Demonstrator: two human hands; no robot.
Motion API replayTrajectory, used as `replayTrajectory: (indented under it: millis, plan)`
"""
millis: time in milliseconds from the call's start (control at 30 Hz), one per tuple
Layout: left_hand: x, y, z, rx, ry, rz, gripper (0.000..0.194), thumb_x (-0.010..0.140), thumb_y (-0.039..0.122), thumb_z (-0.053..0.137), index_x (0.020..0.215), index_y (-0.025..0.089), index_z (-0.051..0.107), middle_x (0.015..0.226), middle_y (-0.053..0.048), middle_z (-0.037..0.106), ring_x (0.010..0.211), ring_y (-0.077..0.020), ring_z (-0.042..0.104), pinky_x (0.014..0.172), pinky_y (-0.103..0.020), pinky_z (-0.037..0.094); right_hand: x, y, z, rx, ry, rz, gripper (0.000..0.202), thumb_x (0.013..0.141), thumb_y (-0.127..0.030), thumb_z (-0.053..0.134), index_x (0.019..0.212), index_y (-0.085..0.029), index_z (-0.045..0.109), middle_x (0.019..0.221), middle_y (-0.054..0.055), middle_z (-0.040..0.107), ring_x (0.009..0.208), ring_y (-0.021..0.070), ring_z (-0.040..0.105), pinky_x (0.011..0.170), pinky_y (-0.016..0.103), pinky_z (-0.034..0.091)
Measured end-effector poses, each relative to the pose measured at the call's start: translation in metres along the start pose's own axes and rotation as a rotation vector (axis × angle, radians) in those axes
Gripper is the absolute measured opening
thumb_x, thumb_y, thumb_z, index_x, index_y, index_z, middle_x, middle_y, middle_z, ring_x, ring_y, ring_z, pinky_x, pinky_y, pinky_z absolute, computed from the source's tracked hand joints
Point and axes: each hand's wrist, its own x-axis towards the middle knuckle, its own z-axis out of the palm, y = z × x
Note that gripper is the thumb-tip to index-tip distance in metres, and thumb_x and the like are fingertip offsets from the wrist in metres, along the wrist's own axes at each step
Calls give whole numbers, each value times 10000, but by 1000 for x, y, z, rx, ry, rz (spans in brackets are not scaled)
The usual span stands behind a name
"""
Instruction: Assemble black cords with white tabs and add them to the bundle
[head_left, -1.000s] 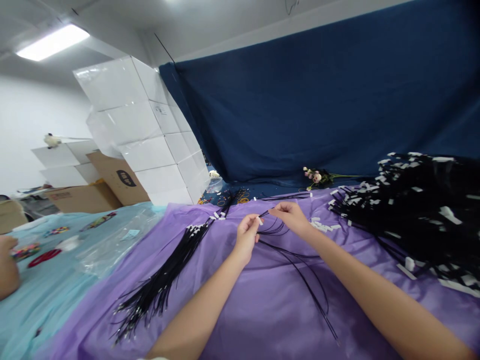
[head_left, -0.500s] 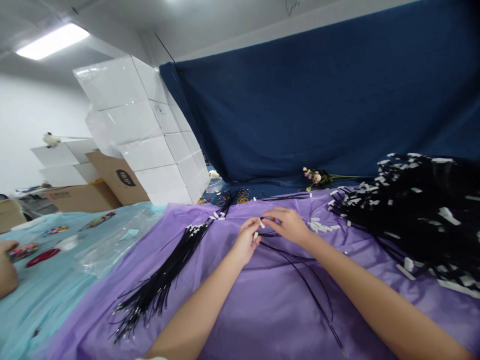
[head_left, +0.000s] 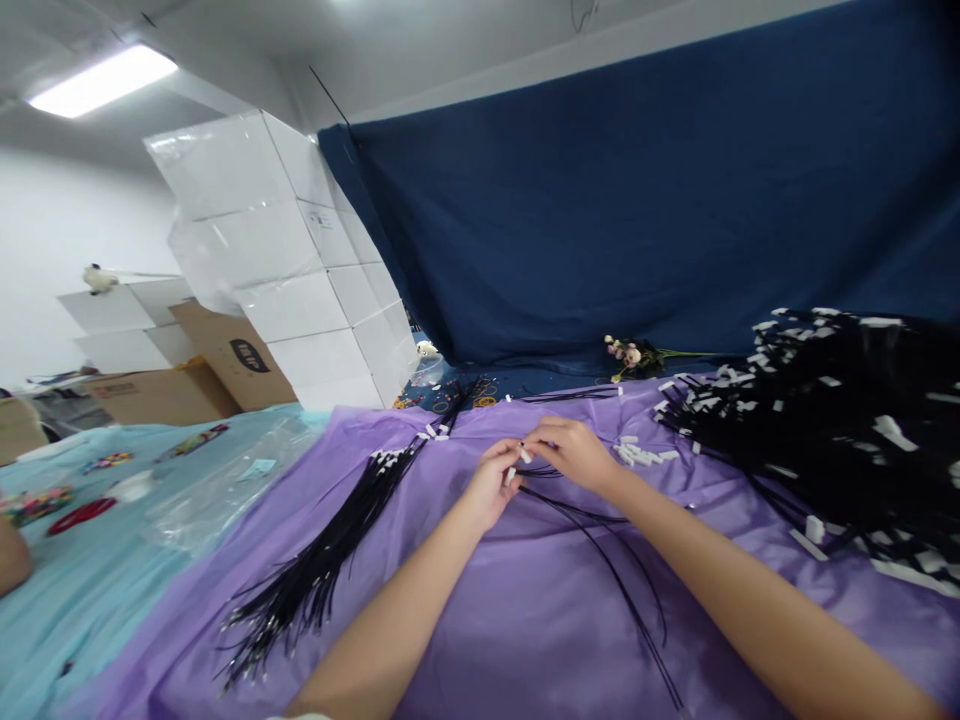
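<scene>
My left hand (head_left: 491,487) is closed on several thin black cords (head_left: 600,545), which trail down to the right over the purple cloth. Small white tags show at its fingertips. Fingers of my right hand (head_left: 574,453) pinch at the cord end with a white tag (head_left: 525,455), meeting the left fingertips. Just right of that hand lies a small heap of loose white tags (head_left: 641,452). To the left is a neat bundle of black cords (head_left: 337,540) with white tags at its upper end. What exactly sits between the fingertips is partly hidden.
A large pile of tagged black cords (head_left: 847,430) covers the right side of the purple cloth (head_left: 517,640). Artificial flowers (head_left: 630,355) lie behind. White boxes (head_left: 315,310) are stacked back left. Another person's hand (head_left: 11,555) rests at the left edge on blue cloth.
My hands stay almost in place, with fingertips shifting slightly around the white tag. The other person's hand at the left has moved a little further out of view.
</scene>
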Motion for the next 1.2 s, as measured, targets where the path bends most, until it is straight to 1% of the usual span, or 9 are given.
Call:
replayTrajectory:
  millis: [167, 400, 567, 700, 767, 833, 967, 1067, 1200]
  plan:
    - [-1, 1, 0, 11, -7, -3, 127, 657, 240, 664, 686, 155, 573, 653, 35, 559, 380, -12, 341, 467, -199, 367, 0, -2, -3, 3, -33, -16, 211, 903, -211, 491, 788, -194, 666, 799, 26, 649, 738, 131, 588, 676, 220, 387]
    - [0, -1, 3, -10, 38, 4, 113, 631, 216, 662, 674, 154, 577, 613, 40, 519, 394, -10, 317, 434, -176, 313, -1, 0, 0, -56, -24, -7, 194, 903, -217, 490, 816, -196, 663, 822, 31, 642, 749, 136, 586, 678, 225, 391]
    - [3, -4, 4, 3, 103, 18, 149, 604, 221, 679, 702, 159, 585, 617, 46, 505, 399, -12, 336, 391, -162, 249, -3, -1, 0, -184, -50, 34, 183, 909, -241, 475, 918, -212, 655, 898, 38, 647, 799, 146, 598, 688, 226, 398]
    - [7, -4, 0, -10, 142, 21, 170, 613, 238, 686, 732, 162, 590, 652, 38, 544, 390, -10, 347, 396, -164, 274, -4, -1, 2, -220, -28, 103, 194, 884, -213, 488, 1020, -229, 624, 987, 38, 642, 862, 150, 599, 718, 223, 408]
    - [8, -3, -3, -24, 137, 23, 181, 629, 258, 688, 747, 163, 590, 699, 30, 584, 367, -3, 328, 398, -175, 293, -4, 1, 2, -187, -5, 131, 232, 858, -188, 501, 1062, -226, 605, 963, 32, 643, 825, 144, 598, 712, 223, 413]
    - [10, -1, -5, -47, 137, 33, 196, 643, 277, 691, 768, 163, 590, 740, 23, 610, 350, 1, 314, 402, -187, 312, -4, 4, 2, -143, 16, 165, 279, 830, -174, 516, 1095, -218, 587, 896, 21, 641, 747, 134, 589, 686, 222, 416]
    - [12, 3, -10, -131, 161, 46, 204, 646, 262, 694, 793, 166, 589, 741, 31, 611, 345, -3, 311, 424, -210, 358, -4, 9, 3, -71, 82, 251, 355, 804, -203, 535, 1159, -215, 542, 812, -5, 621, 617, 116, 554, 617, 219, 405]
    - [13, 6, -11, -196, 162, 45, 207, 648, 244, 698, 802, 167, 583, 735, 35, 609, 350, -4, 312, 435, -216, 373, -3, 10, 5, -3, 123, 318, 375, 790, -229, 546, 1164, -210, 516, 770, -22, 608, 545, 102, 521, 571, 214, 390]
    - [15, 7, -13, -254, 179, 39, 206, 658, 225, 700, 807, 165, 571, 755, 30, 622, 349, -6, 313, 451, -233, 388, -2, 12, 7, 79, 133, 373, 385, 776, -251, 547, 1154, -195, 506, 754, -25, 604, 489, 92, 473, 543, 220, 379]
